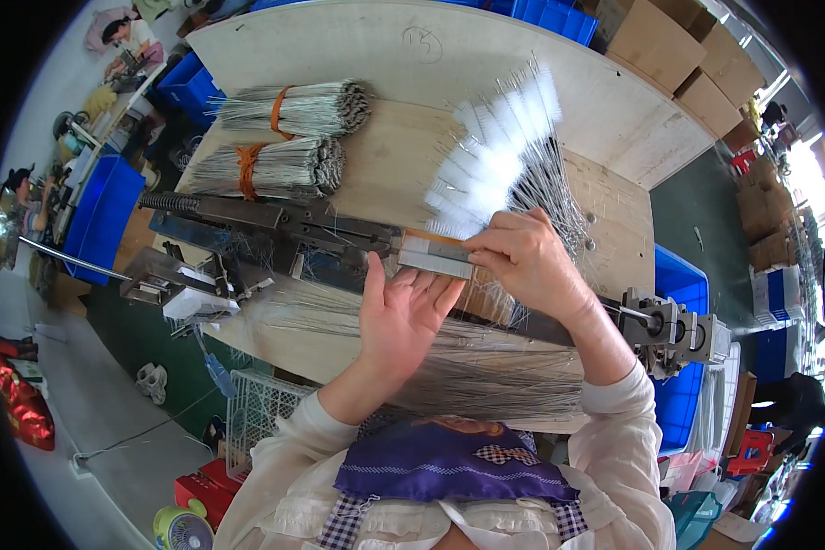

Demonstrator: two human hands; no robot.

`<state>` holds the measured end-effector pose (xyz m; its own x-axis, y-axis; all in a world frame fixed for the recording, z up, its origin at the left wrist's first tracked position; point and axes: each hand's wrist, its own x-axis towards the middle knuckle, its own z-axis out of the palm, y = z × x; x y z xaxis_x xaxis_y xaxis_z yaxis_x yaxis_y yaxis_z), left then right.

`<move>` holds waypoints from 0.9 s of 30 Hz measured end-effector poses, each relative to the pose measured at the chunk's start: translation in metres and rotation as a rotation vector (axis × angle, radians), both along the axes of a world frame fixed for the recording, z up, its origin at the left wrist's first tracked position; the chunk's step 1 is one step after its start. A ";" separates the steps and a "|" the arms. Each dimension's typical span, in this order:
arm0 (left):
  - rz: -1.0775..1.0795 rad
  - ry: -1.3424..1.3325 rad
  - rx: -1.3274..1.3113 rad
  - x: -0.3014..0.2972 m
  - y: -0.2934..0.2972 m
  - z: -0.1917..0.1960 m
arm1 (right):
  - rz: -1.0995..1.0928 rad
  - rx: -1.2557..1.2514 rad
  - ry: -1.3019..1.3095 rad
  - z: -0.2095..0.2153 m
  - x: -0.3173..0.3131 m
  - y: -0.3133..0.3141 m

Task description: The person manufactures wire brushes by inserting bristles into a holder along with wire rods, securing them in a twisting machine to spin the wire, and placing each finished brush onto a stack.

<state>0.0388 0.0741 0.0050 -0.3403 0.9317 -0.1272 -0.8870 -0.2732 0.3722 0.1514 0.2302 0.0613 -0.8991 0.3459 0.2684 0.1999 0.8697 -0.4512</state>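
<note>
A: What stood on the pale wooden counter (614, 119)?

B: A long dark metal bench machine (275, 229) lay across it. Behind it were 2 grey wire bundles tied with orange bands (284, 137), and in front lay a loose sheaf of thin grey wires (486, 376).

A: Which step was in hand?

B: Feeding, I judged. The right hand (522, 261) had its grip closed on a fan of white bristled wire brushes (500, 156) at a small grey metal clamp block (435, 257). The left hand (403, 312) lay open, flat beside the block. Next called for keeping the stems level.

A: Any packaging?

B: Brown cardboard boxes (678, 55) far right, blue plastic crates (550, 16) behind, a round pencilled mark (422, 44) on the counter.
</note>
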 end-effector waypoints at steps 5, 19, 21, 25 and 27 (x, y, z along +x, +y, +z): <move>0.032 0.014 0.025 -0.002 -0.004 0.002 | -0.242 -0.011 0.028 0.034 0.008 -0.021; -0.041 0.004 -0.055 -0.008 -0.001 0.005 | -0.033 0.558 -0.220 0.005 -0.003 -0.056; 0.000 0.065 -0.046 -0.007 -0.003 0.000 | 0.019 0.494 -0.205 0.007 0.002 -0.054; 0.000 0.087 -0.066 0.006 -0.003 -0.020 | 0.014 -0.016 0.051 -0.015 0.042 -0.068; 0.089 0.103 -0.139 0.025 0.000 -0.028 | -0.058 -0.100 -0.020 -0.069 0.076 -0.069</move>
